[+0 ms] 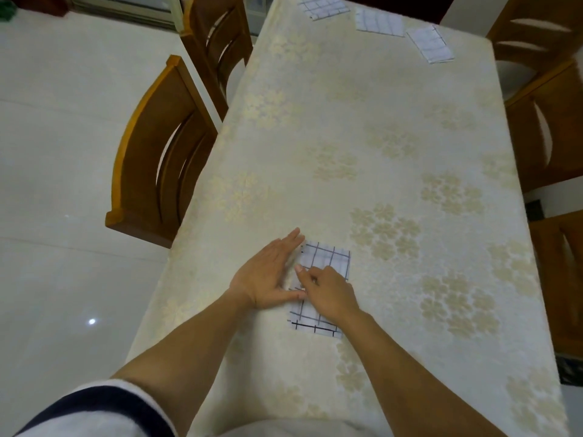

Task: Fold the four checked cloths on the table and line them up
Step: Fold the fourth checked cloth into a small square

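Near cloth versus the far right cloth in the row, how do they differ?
The near cloth lies close to the person and is partly covered by both hands: left hand flat on its edge, right hand with fingers curled on it. The far right cloth lies untouched and fully in view at the far end of the table. Both are white with dark checks.

Home dining room: clothed table (378,127), wooden chairs (157,159).

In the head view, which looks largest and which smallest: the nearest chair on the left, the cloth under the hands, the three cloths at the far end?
1. Nearest left chair.
2. Near cloth.
3. Far left cloth, far middle cloth, far right cloth: alike, unranked; distance may shrink them.
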### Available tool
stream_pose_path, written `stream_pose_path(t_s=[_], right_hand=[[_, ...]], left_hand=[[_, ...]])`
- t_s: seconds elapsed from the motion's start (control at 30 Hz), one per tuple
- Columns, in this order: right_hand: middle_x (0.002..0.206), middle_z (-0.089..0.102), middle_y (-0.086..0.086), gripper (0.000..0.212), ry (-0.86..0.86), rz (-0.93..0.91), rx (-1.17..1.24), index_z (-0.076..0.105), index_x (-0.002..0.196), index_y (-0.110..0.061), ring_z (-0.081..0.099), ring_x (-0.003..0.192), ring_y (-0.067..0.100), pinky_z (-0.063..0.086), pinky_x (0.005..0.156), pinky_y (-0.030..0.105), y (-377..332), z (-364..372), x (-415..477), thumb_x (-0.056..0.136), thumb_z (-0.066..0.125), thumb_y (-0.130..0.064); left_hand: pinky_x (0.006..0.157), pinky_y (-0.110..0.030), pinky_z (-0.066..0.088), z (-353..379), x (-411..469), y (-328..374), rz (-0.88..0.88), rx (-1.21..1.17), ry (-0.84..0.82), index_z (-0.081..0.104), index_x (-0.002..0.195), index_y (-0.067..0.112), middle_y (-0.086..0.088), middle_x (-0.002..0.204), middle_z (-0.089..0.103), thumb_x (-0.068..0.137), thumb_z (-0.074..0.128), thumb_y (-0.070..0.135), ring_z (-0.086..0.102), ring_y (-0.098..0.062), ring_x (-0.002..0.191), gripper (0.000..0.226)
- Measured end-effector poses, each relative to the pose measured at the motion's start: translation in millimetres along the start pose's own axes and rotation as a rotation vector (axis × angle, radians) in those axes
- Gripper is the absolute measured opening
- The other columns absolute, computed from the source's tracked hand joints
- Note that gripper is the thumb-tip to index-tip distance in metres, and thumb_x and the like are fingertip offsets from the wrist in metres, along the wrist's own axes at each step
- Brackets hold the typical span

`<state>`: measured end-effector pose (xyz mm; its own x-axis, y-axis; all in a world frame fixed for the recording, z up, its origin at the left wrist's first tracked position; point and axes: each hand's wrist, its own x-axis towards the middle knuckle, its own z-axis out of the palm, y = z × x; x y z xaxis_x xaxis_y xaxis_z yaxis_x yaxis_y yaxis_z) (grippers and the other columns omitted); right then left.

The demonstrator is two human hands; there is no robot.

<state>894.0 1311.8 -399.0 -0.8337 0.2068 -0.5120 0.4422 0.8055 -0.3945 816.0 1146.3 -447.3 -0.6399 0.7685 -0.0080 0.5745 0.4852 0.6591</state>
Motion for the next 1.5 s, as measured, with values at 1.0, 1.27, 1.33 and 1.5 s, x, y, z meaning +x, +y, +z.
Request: stream_pose_path(t_s=[1.0,1.27,1.33,1.5], right_hand=[[0.076,0.057,0.0,0.027,0.099,0.261,0.316,0.054,0.084,-0.014,0.054,0.067,0.014,0.045,0.06,0.029,58,-2,-23,0.093,0.064,-0.038],[0.072,0.053,-0.014,0.025,-0.139,-0.068,0.266,0.051,0.077,-0.037,0.051,0.067,0.005,0.042,0.065,0.025,67,-45,-25,0.101,0.053,-0.032],[0.062,0.041,-0.008,0.038,-0.122,-0.085,0.24,0.041,0.066,-0.029,0.038,0.056,0.009,0.031,0.059,0.029,64,-50,-22,0.101,0.049,-0.039],[0.065,0.056,0.003,0.037,0.002,-0.064,0.299,0.057,0.073,-0.017,0.048,0.059,0.012,0.036,0.058,0.027,66,-52,-18,0.098,0.054,-0.044]], left_hand=[[0.121,-0.041,0.03,5,4,10,-0.192,0.001,0.105,0.032,0.155,0.027,0.005,0.16,0.034,0.094,0.044,0.072,0.032,-0.015,0.146,0.077],[0.097,-0.03,0.046,-39,85,62,-0.171,-0.181,-0.315,0.056,0.139,0.027,0.003,0.133,0.063,0.09,0.071,0.051,0.059,-0.016,0.117,0.057],[0.084,-0.027,0.046,-39,88,61,-0.202,-0.234,-0.365,0.072,0.116,0.022,0.003,0.108,0.071,0.092,0.073,0.042,0.063,-0.011,0.096,0.031],[0.084,-0.034,0.055,-31,67,50,-0.306,-0.345,-0.301,0.081,0.094,0.015,-0.001,0.096,0.078,0.089,0.077,0.036,0.07,-0.015,0.093,0.022]])
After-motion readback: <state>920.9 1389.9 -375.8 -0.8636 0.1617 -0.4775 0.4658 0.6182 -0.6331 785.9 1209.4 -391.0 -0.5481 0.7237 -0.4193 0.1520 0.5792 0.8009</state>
